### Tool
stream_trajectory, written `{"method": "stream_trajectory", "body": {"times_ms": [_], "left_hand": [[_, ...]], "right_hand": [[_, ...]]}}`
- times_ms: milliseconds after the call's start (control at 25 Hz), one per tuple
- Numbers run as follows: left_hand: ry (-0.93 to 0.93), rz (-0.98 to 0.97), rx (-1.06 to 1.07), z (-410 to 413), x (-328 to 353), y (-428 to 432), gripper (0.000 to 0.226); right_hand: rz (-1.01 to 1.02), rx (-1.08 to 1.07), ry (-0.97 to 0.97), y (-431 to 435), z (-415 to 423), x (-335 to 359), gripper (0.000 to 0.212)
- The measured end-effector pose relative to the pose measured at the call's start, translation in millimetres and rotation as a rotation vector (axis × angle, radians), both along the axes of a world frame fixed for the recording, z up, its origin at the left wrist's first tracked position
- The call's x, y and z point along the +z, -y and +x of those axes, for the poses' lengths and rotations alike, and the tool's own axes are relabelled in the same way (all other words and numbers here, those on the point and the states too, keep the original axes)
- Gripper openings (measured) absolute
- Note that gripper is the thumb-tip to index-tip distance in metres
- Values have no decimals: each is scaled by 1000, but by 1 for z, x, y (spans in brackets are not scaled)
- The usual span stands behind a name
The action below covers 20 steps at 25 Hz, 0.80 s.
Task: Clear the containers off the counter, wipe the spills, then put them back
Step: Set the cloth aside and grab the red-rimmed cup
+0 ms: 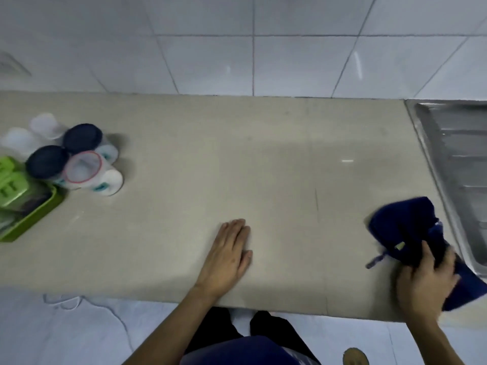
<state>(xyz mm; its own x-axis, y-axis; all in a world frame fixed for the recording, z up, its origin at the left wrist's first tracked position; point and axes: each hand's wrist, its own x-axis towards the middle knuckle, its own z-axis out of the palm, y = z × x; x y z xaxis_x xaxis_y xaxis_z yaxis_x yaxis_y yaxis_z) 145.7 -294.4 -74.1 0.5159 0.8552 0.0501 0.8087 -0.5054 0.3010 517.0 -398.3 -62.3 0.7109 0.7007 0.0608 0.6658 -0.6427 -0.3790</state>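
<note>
Containers (76,156) are seen bunched at the far left of the tabletop (184,180), touching one another and just beside a green tray (34,212); the middle and right stretch of the surface has been left bare. From this it is judged that the clearing step is done, or nearly so, and that the wiping is in hand, while the putting back is not yet begun. No distinct spill can be made out on the bare stretch, only a faint pale smear near the tray and a small bright glint toward the right, so how much wiping is left cannot be told.

A dark blue cloth (403,227) is clamped in the fingers of the right hand (424,280) near the right front edge of the tabletop, close to the steel sink drainer (458,167); it is bunched and partly lifted, with a loose cord hanging from it. The left hand (229,254) is laid flat on the tabletop near the front edge, its fingers stretched out and close together, with nothing held.

The containers are shown as small clear or whitish plastic jars, blurred in the picture: two are capped with dark blue lids, one has a red-rimmed clear top, others look white. Teal marks are seen low on some; no wording can be read.
</note>
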Motion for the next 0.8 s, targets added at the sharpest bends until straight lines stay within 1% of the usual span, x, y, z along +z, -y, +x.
{"method": "stream_trajectory", "body": {"times_ms": [40,80,200,280,360,440,520,640,800], "left_hand": [[14,10,18,-13,1,-2,50],[29,17,47,-28,1,-4,50],[46,50,171,-96,0,-13,45],[59,60,261,-142,3,-20,43],[49,67,342,-180,6,-29,42],[37,56,414,-210,7,-38,42],[28,43,470,-236,6,-46,42],[20,59,526,-262,4,-57,41],[56,73,631,-279,0,-71,42]], "right_hand": [[13,12,16,-10,-19,5,56],[16,76,34,-22,-41,7,54],[27,491,31,-69,-125,-1,48],[30,732,17,-106,-184,-7,45],[31,929,7,-137,-244,-10,42],[31,1081,-22,-160,-296,-10,41],[6,1177,-65,-179,-344,-8,41],[-25,1261,-124,-204,-401,1,45],[-7,1235,-224,-236,-458,24,56]]}}
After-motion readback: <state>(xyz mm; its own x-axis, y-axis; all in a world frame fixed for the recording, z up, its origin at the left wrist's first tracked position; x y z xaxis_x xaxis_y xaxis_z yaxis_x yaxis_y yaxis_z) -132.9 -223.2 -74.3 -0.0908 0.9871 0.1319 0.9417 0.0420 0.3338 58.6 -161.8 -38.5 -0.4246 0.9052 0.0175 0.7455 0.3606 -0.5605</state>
